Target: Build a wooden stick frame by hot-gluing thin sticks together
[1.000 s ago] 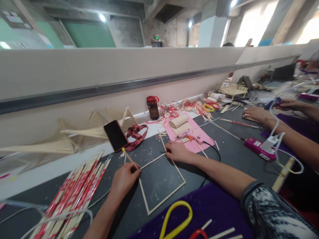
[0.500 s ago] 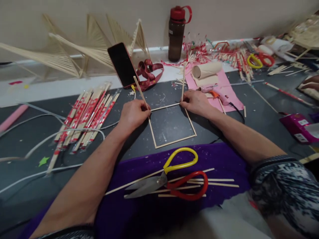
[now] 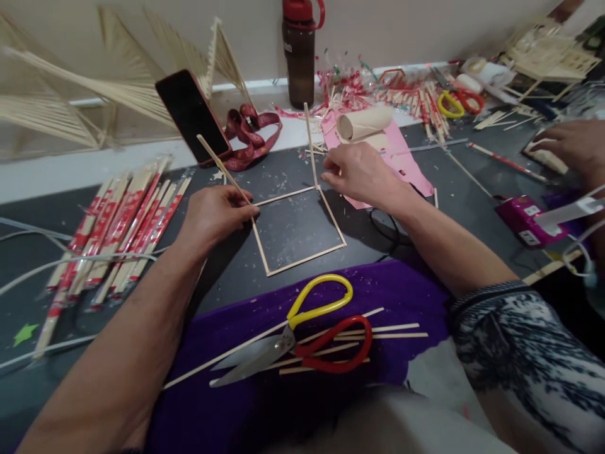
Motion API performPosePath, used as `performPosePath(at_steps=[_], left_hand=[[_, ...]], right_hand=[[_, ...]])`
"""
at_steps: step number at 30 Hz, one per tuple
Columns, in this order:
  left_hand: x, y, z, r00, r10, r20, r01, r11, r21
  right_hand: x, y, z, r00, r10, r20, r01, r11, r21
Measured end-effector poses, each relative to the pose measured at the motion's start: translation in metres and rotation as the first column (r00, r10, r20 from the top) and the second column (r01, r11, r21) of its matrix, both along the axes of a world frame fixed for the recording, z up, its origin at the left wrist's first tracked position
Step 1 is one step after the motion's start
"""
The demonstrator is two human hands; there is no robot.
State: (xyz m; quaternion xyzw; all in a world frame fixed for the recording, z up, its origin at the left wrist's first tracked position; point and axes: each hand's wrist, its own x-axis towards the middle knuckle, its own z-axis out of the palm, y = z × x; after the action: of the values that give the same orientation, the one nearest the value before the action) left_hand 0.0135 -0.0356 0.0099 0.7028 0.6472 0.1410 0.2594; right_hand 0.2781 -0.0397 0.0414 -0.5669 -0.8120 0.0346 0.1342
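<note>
A square frame of thin wooden sticks lies on the dark table, with one upright stick at each of its two far corners. My left hand pinches the left upright stick low down, at the far left corner. Just right of the right upright stick is my right hand, its fingers loosely bent and apart, holding nothing. That stick stands unsupported by a hand. Behind the right hand and wrist, the pink glue gun is mostly hidden. Scissors with one yellow and one red handle rest on purple cloth among loose sticks.
Wrapped chopsticks lie at left beside white cords. A phone, red lanyard and bottle stand behind. Pink paper carries a cardboard roll. At right are a purple box and another person's hand.
My right hand has let go of the right upright stick and moved slightly away from it. My left hand still pinches the left one. The view has shifted to the right.
</note>
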Motion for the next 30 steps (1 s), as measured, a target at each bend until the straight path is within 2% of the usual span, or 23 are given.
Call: performPosePath(at_steps=[4,6,9,13,16,19,22,26,30], left_hand=[[0.000,0.001,0.006,0.996,0.022,0.081,-0.015,0.996,-0.089],[-0.001,0.002,0.012,0.999,0.022,0.038,-0.018,0.994,-0.104],[-0.005,-0.003,0.022,0.993,0.032,-0.116,-0.044,0.994,-0.099],[-0.008,-0.031,0.034,0.945,0.007,-0.328,-0.033,0.997,-0.073],[-0.005,-0.061,0.038,0.937,-0.082,-0.339,0.099,0.995,0.033],[-0.003,-0.087,0.032,0.939,-0.276,-0.207,0.299,0.950,0.091],[-0.002,-0.104,0.021,0.901,-0.399,-0.169,0.421,0.899,0.119],[-0.001,-0.115,0.010,0.899,-0.395,-0.187,0.428,0.885,0.186],[-0.001,-0.119,0.005,0.914,-0.352,-0.202,0.395,0.885,0.246]], right_hand=[[0.000,-0.011,0.022,0.973,0.204,-0.108,-0.208,0.978,-0.026],[-0.003,-0.016,0.027,0.951,0.279,-0.134,-0.286,0.957,-0.043],[-0.008,-0.024,0.034,0.926,0.340,-0.163,-0.354,0.933,-0.066],[-0.010,-0.027,0.045,0.914,0.374,-0.154,-0.383,0.923,-0.028],[-0.005,-0.031,0.049,0.920,0.376,-0.115,-0.381,0.924,-0.031],[0.008,-0.043,0.038,0.930,0.357,-0.082,-0.364,0.925,-0.104],[0.023,-0.063,0.015,0.928,0.363,-0.085,-0.373,0.913,-0.166],[0.034,-0.087,-0.015,0.932,0.345,-0.111,-0.360,0.920,-0.159],[0.030,-0.097,-0.031,0.938,0.332,-0.099,-0.343,0.932,-0.120]])
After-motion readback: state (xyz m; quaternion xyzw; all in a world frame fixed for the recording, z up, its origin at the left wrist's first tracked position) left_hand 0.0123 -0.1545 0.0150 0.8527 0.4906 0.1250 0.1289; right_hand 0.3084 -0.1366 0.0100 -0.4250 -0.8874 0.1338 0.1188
